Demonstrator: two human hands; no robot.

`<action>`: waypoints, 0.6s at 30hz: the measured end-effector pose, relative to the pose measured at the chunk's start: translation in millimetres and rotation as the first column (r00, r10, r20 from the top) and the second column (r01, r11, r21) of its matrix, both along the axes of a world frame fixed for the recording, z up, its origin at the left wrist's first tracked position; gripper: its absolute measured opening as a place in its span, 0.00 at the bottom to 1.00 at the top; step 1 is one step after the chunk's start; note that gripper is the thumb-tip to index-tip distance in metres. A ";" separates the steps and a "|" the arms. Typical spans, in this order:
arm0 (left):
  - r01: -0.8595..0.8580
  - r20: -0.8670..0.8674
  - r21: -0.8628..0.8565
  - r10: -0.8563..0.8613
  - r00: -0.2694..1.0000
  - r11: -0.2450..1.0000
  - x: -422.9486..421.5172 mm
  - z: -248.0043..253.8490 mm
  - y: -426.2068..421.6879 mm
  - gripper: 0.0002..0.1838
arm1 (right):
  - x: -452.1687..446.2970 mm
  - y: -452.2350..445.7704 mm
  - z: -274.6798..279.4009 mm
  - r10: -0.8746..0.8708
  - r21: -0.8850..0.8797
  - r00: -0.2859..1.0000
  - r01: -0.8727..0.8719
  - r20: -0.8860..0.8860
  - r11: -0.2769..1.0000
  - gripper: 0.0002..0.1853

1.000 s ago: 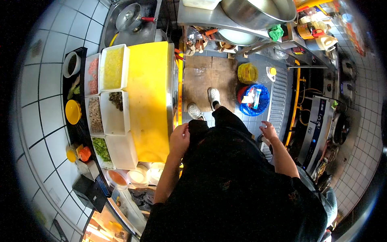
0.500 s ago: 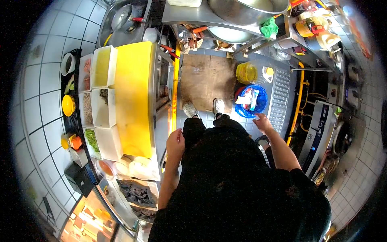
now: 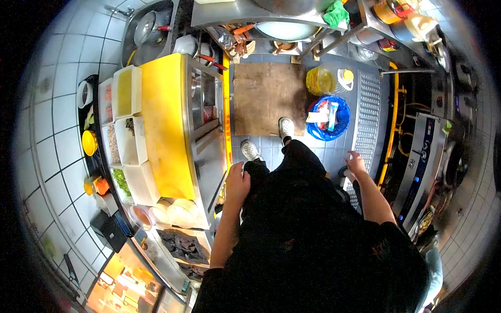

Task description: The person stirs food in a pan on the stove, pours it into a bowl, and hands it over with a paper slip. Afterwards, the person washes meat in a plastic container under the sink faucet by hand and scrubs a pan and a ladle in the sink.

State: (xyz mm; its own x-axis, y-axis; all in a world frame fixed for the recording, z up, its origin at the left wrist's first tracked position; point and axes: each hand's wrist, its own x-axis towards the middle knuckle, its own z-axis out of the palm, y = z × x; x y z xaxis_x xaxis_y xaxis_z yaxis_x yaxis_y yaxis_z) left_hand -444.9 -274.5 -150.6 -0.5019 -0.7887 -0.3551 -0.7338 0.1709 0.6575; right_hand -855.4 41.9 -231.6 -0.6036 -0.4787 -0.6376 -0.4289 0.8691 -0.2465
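Observation:
My left hand [image 3: 238, 182] hangs beside my left thigh, to the right of the counter with the yellow board [image 3: 164, 125]; its fingers are curled, and whether anything is in them is hidden. On the other side, my right hand [image 3: 356, 164] hangs apart from my body with loosely spread fingers and nothing in it. The blue-lined bin [image 3: 342, 120] with packaging inside stands on the floor ahead of that hand. Behind the bin are a yellow oil container [image 3: 320, 81] and a jug with a yellow cap [image 3: 345, 76].
White food tubs [image 3: 129, 91] line the counter's left side. A brown board [image 3: 266, 99] lies on the floor before my shoes. A steel shelf [image 3: 224, 15] crosses the far end. A floor grate [image 3: 367, 115] and stove equipment [image 3: 420, 161] are at right. Another person's clothing [image 3: 433, 268] shows behind.
The view has shifted along the floor, with the counter now further left and the bin nearer the far end. My feet have stepped. My right hand has moved away from beside the bin.

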 end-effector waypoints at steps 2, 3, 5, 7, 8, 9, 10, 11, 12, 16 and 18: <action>0.097 0.017 -0.062 -0.097 0.995 0.993 12.8 -17.2 -8.4 0.20 | 38.2 16.8 3.2 -0.040 0.015 0.999 0.040 0.009 0.999 0.25; 0.133 0.027 -0.036 -0.132 0.991 0.991 17.3 -23.4 -14.1 0.20 | 58.3 17.0 11.9 -0.064 0.029 0.998 0.063 0.012 0.998 0.25; 0.196 0.040 0.022 -0.197 0.980 0.980 23.5 -38.1 -21.1 0.20 | 94.9 31.2 11.1 -0.051 0.020 0.998 0.050 0.037 0.999 0.24; 0.203 -0.023 0.113 -0.202 0.979 0.973 22.3 -36.3 -29.0 0.18 | 139.3 42.0 20.6 -0.154 -0.009 0.986 0.155 0.071 0.988 0.25; 0.226 -0.042 0.129 -0.223 0.974 0.965 23.6 -37.2 -31.2 0.18 | 157.2 44.8 23.3 -0.145 0.006 0.988 0.145 0.061 0.989 0.25; 0.251 -0.063 0.141 -0.245 0.968 0.958 27.4 -39.2 -31.0 0.18 | 174.9 48.0 25.7 -0.136 0.021 0.989 0.135 0.051 0.991 0.25; 0.257 -0.116 0.098 -0.245 0.963 0.962 31.5 -43.5 -27.6 0.18 | 191.6 57.6 20.7 -0.082 0.002 0.996 0.082 0.015 0.997 0.25; 0.281 -0.098 0.125 -0.270 0.958 0.951 36.6 -45.7 -24.8 0.18 | 204.4 68.5 18.8 -0.028 -0.018 0.999 0.027 -0.024 0.999 0.24; 0.307 -0.080 0.150 -0.298 0.951 0.940 40.4 -45.5 -23.7 0.18 | 216.2 70.4 25.3 -0.210 -0.016 0.974 0.212 0.088 0.977 0.23; 0.346 -0.029 0.218 -0.348 0.937 0.913 58.4 -46.7 -12.4 0.18 | 238.3 70.7 38.6 -0.073 -0.080 0.997 0.073 0.005 0.994 0.22; 0.360 -0.054 0.169 -0.356 0.933 0.918 68.0 -52.7 -4.1 0.18 | 237.7 67.9 42.5 -0.127 -0.100 0.991 0.130 0.031 0.987 0.22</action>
State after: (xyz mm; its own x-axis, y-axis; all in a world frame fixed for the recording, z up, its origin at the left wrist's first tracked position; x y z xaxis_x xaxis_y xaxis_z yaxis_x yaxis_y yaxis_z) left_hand -376.9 -278.6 -203.4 -0.7481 -0.4824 -0.4557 -0.6303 0.3019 0.7152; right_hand -617.6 109.8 -189.0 -0.6490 -0.4612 -0.6051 -0.3082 0.8865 -0.3451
